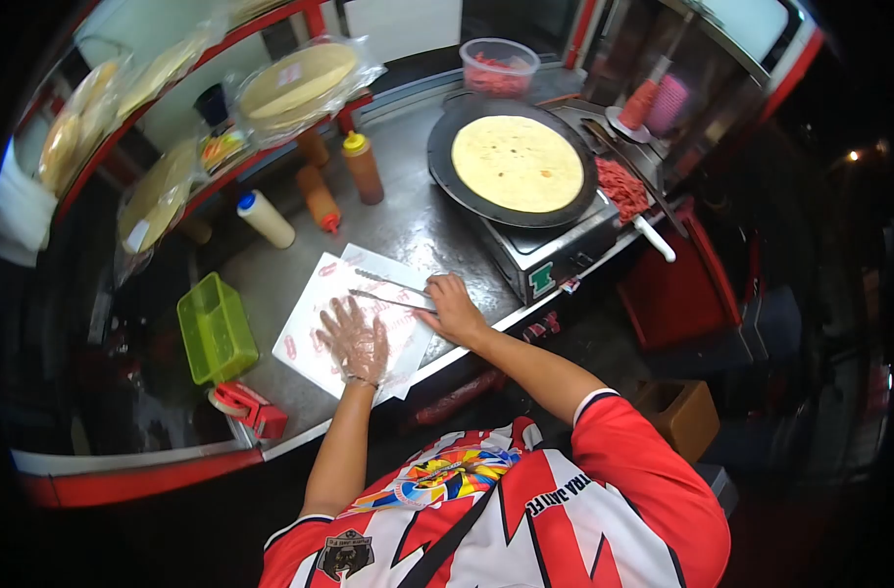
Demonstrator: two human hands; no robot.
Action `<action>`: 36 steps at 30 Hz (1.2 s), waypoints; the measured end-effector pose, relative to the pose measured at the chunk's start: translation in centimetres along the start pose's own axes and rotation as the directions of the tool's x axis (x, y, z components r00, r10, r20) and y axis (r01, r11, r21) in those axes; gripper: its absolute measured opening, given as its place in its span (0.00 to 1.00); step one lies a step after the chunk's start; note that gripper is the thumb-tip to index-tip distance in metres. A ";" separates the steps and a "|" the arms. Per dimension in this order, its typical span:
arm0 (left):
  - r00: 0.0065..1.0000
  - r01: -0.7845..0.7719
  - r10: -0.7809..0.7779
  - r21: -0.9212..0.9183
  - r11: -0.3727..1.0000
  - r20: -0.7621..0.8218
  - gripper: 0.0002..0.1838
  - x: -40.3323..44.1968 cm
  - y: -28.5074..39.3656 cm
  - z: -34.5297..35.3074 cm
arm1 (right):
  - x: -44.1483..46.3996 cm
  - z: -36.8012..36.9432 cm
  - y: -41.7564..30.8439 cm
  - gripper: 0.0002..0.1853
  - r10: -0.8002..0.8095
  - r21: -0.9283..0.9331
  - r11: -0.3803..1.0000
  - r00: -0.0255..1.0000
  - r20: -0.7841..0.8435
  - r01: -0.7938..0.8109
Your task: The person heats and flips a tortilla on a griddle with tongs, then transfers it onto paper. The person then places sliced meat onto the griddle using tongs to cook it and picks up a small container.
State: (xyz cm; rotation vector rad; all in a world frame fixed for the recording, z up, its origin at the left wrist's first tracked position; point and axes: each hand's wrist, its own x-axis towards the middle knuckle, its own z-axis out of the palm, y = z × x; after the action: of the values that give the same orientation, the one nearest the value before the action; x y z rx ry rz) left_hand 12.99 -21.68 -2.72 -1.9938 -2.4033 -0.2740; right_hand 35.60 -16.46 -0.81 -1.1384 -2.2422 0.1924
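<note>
My left hand point(356, 343), in a clear plastic glove, lies flat with fingers spread on printed wrapping paper point(305, 338). The paper rests on the metal counter in overlapping sheets. In my right hand point(454, 309) I grip a pair of metal tongs point(388, 284); their arms are apart and extend left over the paper, with nothing between the tips. Beyond my right hand, a round flatbread point(518, 164) lies flat on a black griddle pan point(445, 181) atop a metal stove point(550, 245).
Shredded reddish meat point(620, 189) and a white-handled knife point(653, 238) are right of the pan. A plastic tub point(499, 69) stands behind it. Sauce bottles point(363, 169) are at the back, a green basket point(217, 328) and red tape dispenser point(256, 410) on the left, bagged flatbreads point(300, 88) on a shelf.
</note>
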 end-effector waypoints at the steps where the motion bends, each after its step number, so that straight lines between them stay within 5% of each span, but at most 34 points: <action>1: 1.000 -0.001 0.001 0.011 1.000 0.001 0.40 0.0 0.1 0.0 | 0.0 -0.1 -0.1 0.27 -0.002 0.001 1.000 1.000 -0.007 0.002; 8: 1.000 -0.005 0.005 -0.016 1.000 0.022 0.41 0.1 0.0 -0.1 | -0.1 -0.8 -0.4 0.26 -0.068 -0.025 0.997 0.995 -0.072 0.067; 11: 0.998 0.004 -0.006 0.020 1.000 0.070 0.41 0.2 0.0 -0.3 | 0.3 -3.3 -2.1 0.24 0.030 0.162 0.986 0.994 0.106 -0.047; 15: 1.000 -0.012 0.012 0.007 1.000 -0.006 0.41 -0.1 -0.2 0.4 | 2.7 -14.2 -4.2 0.21 -0.005 0.162 0.987 0.998 -0.067 0.016; 18: 1.000 0.010 -0.010 -0.011 1.000 -0.002 0.41 0.1 -0.2 0.6 | 3.9 -23.1 -1.7 0.23 0.094 0.009 0.995 0.967 -0.237 -0.094; 23: 0.999 0.023 -0.022 -0.025 0.999 0.047 0.40 0.1 0.2 -0.7 | 0.6 -35.1 6.8 0.26 0.026 -0.523 0.847 0.989 -0.143 -0.098; 26: 0.999 0.032 -0.031 -0.022 0.999 0.037 0.40 0.0 0.2 -0.6 | -1.2 -39.2 8.9 0.25 0.000 -0.602 0.798 0.998 -0.062 -0.037; 33: 0.999 0.038 -0.038 -0.001 0.999 0.000 0.40 0.1 0.4 0.0 | 1.8 -32.5 17.7 0.27 -0.305 -0.528 0.815 0.951 -0.041 0.239; 36: 0.996 0.012 -0.014 -0.013 1.000 -0.093 0.39 0.1 0.0 0.8 | 7.6 -31.5 15.5 0.21 -0.394 -0.489 0.806 0.919 -0.024 0.333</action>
State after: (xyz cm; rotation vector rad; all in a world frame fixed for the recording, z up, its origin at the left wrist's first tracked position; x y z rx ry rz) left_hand 13.02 -21.44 -3.53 -1.9252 -2.3648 -0.3747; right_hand 61.07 -5.39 21.95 -0.8835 -2.4076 -0.6095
